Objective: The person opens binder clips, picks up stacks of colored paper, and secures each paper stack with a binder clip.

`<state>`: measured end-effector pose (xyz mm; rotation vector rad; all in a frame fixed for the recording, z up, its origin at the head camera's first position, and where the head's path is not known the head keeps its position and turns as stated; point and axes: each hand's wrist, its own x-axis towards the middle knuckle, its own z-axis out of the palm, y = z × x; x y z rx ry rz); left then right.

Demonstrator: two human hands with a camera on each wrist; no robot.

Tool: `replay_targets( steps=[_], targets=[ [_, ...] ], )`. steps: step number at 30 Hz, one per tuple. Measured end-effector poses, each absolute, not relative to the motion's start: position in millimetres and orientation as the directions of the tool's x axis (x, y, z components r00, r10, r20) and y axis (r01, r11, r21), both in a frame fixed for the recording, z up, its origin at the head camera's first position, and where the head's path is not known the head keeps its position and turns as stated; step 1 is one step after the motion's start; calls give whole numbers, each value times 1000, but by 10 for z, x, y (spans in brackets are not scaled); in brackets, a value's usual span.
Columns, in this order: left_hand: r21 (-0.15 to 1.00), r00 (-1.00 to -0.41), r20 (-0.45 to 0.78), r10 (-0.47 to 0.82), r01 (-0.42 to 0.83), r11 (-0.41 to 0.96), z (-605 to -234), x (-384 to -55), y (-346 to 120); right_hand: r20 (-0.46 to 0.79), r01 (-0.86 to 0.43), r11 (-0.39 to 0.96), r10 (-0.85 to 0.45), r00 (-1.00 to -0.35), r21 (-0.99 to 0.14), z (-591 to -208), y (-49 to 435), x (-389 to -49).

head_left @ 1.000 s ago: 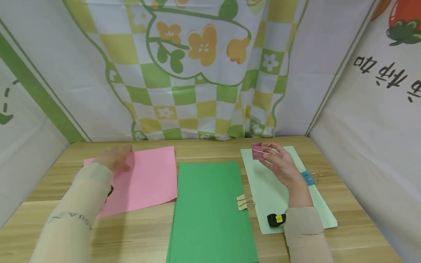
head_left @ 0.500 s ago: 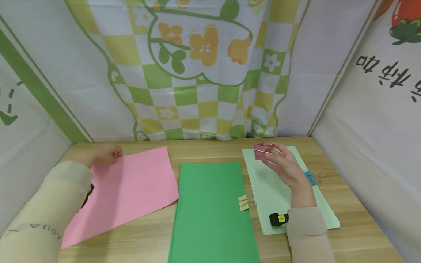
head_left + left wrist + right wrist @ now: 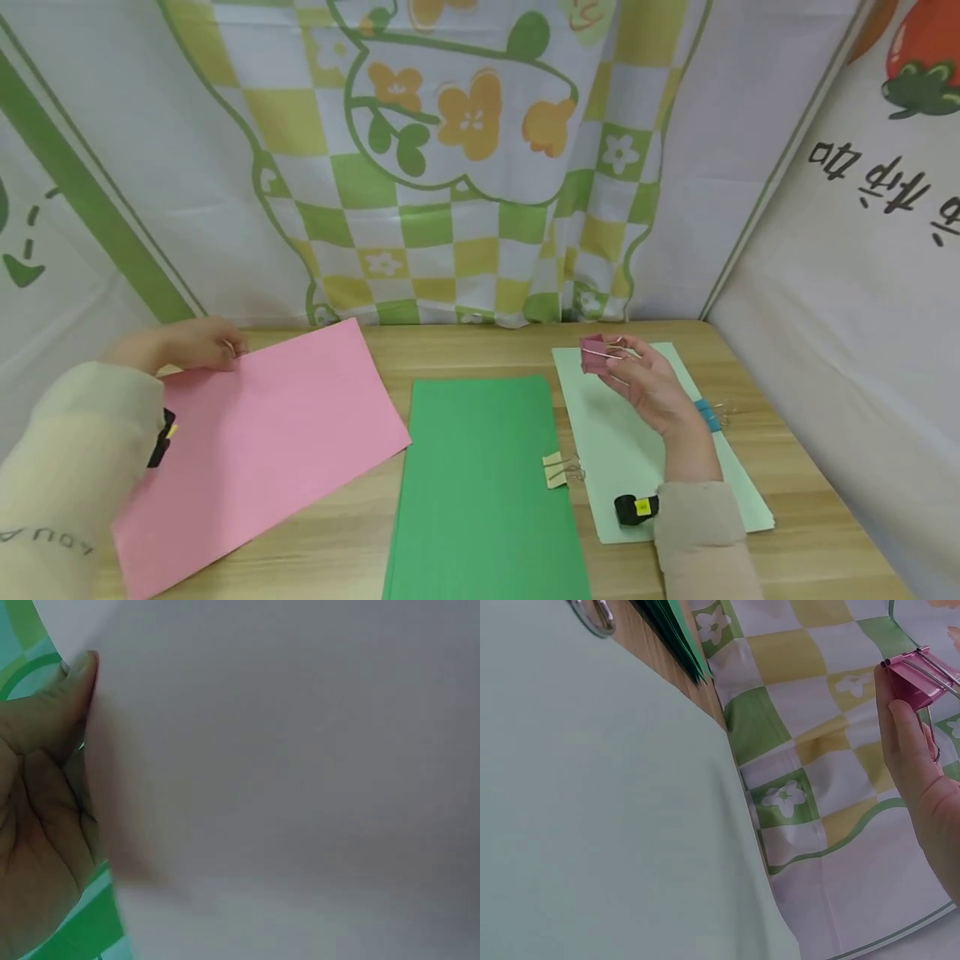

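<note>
In the head view my left hand (image 3: pixel 197 343) pinches the far edge of the pink paper (image 3: pixel 270 450), which lies slanted at the left of the table. Up close in the left wrist view, the thumb (image 3: pixel 79 679) presses on the edge of the paper (image 3: pixel 300 750), and the other fingers are mostly hidden behind it. At the right, my right hand (image 3: pixel 651 387) holds a pink binder clip (image 3: pixel 593 356) above the pale green paper (image 3: pixel 615 450). The right wrist view shows the clip (image 3: pixel 919 679) at the fingertips, its wire handles sticking out.
A green paper stack (image 3: pixel 483 492) lies mid-table with a yellow binder clip (image 3: pixel 554 471) on its right edge. A blue binder clip (image 3: pixel 707 415) grips the pale green paper's right edge. A checkered curtain (image 3: pixel 465 233) hangs behind the wooden table (image 3: pixel 330 533).
My left hand has moved left along the pink paper's far edge and now pinches it. The paper has shifted left and turned, its near corner coming closer. The right hand has barely moved.
</note>
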<state>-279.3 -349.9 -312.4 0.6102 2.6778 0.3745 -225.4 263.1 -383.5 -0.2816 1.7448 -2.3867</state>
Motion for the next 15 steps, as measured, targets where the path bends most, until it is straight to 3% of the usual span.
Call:
replay_targets(
  steps=[7, 15],
  targets=[
    [392, -844, -268, 465, 345, 853, -3061, -2739, -3624, 49, 37, -337, -243, -969, -941, -3844, 2620, -2236],
    [507, -892, -269, 365, 191, 841, -3067, -2591, -3754, 21, 58, -350, -217, -976, -935, -3810, 2611, -2217]
  ],
)
